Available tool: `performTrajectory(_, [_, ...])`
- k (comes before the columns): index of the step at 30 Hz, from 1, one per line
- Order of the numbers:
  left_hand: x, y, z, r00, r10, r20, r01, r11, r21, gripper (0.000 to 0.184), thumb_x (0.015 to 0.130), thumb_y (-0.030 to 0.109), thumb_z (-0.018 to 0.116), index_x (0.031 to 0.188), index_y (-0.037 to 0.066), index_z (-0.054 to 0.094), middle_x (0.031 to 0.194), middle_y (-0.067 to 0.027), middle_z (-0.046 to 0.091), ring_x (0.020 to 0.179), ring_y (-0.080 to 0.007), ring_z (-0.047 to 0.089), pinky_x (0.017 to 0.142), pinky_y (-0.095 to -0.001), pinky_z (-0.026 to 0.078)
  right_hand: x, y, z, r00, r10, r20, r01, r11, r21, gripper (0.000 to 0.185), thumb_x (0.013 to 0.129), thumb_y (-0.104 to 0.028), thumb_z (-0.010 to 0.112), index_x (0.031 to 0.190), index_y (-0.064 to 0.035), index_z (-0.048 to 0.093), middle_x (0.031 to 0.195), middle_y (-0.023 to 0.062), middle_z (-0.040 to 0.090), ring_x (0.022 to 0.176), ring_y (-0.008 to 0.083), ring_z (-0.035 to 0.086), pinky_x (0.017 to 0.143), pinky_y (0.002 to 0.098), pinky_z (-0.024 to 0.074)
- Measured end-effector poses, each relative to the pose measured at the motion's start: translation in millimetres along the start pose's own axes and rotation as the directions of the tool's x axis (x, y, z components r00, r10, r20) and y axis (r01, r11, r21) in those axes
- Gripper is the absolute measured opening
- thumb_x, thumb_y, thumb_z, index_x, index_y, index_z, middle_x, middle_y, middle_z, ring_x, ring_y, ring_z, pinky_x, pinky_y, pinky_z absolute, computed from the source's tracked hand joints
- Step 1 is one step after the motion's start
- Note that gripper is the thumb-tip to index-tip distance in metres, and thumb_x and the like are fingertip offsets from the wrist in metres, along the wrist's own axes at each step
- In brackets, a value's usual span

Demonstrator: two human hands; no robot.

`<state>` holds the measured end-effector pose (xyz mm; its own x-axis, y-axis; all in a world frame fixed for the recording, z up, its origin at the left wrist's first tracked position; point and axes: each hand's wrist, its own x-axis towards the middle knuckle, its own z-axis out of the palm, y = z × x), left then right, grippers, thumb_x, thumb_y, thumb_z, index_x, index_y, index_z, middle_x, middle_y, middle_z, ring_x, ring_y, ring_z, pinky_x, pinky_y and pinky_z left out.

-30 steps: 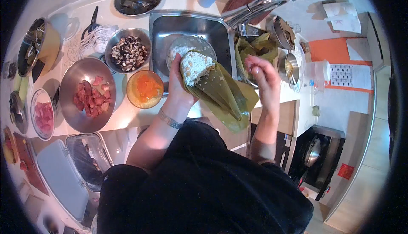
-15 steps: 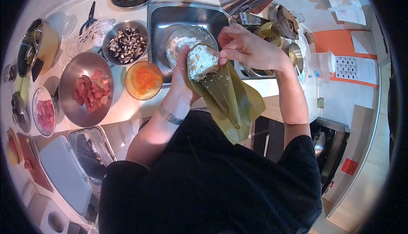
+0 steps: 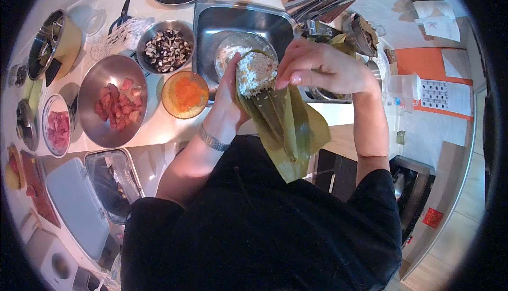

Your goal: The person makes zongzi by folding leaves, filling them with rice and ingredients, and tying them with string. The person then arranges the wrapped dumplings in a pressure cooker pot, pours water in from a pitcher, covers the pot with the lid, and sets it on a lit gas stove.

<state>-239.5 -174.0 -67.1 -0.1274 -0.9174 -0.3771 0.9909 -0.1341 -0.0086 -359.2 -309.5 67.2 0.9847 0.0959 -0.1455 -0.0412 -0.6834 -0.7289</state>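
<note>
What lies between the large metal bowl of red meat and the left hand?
Seen in the head view, a glass bowl with orange contents stands on the counter between that metal bowl and the left hand.

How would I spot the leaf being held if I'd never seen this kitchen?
Start at the metal sink. At its near side, the left hand holds a broad green leaf. The glass bowl behind also shows white, but only the leaf is green, with white grains heaped at one end.
</note>
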Motion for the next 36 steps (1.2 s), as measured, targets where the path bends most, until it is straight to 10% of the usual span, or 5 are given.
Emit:
performTrajectory(9, [8,1,-43,1.000,0.005,-0.020,-0.006,0.997,-0.081,0.050,0.095,0.046,0.046,0.123,0.005,0.056,0.117,-0.0142,0.063,0.106,-0.0316,0.061,0.095,-0.0475,0.047,6,151,70,0.723,0.450,-0.524,-0.157,0.846,0.510,0.021,0.085,-0.022,0.064,0.096,-0.0047,0.067,0.093,0.0044,0.066,0.087,0.0142,0.060,0.080,0.0284,0.0459])
performTrajectory(11, [1,4,-38,0.999,0.023,-0.038,-0.025,0.998,-0.050,0.048,0.096,0.043,0.045,0.125,0.005,0.055,0.116,-0.0131,0.064,0.103,-0.0294,0.063,0.094,-0.0455,0.049,14,168,119,0.728,0.609,-0.316,-0.671,0.535,-0.513,0.038,0.083,-0.011,0.064,0.121,-0.0133,0.060,0.099,0.0087,0.067,0.094,0.0163,0.063,0.086,0.0326,0.0493])
performTrajectory(14, [1,13,-40,0.986,0.134,-0.098,-0.127,0.989,0.076,0.049,0.098,0.043,0.042,0.126,0.005,0.055,0.116,-0.0128,0.064,0.103,-0.0286,0.063,0.094,-0.0449,0.049,11,134,121,0.658,0.607,-0.446,-0.502,0.795,0.340,0.045,0.083,-0.012,0.069,0.127,-0.0163,0.058,0.118,0.0117,0.061,0.113,0.0241,0.057,0.093,0.0372,0.0471])
performTrajectory(24, [2,15,-42,0.872,-0.061,0.485,0.218,0.937,-0.274,0.050,0.097,0.045,0.043,0.125,0.006,0.054,0.122,-0.0138,0.060,0.115,-0.0270,0.055,0.101,-0.0419,0.042,13,60,118,0.665,-0.157,-0.731,0.055,0.985,-0.161,0.038,0.069,-0.016,0.077,0.105,-0.0121,0.065,0.129,0.0075,0.053,0.130,0.0330,0.037,0.107,0.0454,0.0313])
performTrajectory(36, [-3,-9,8,0.967,0.207,0.149,-0.189,0.974,-0.125,0.038,0.096,0.047,0.047,0.118,0.018,0.058,0.113,-0.0004,0.063,0.107,-0.0143,0.058,0.099,-0.0386,0.041,50,22,108,0.130,0.191,-0.973,-0.125,0.977,0.175,0.050,0.071,-0.009,0.080,0.114,-0.0013,0.056,0.105,0.0066,0.054,0.096,0.0189,0.053,0.088,0.0314,0.0431])
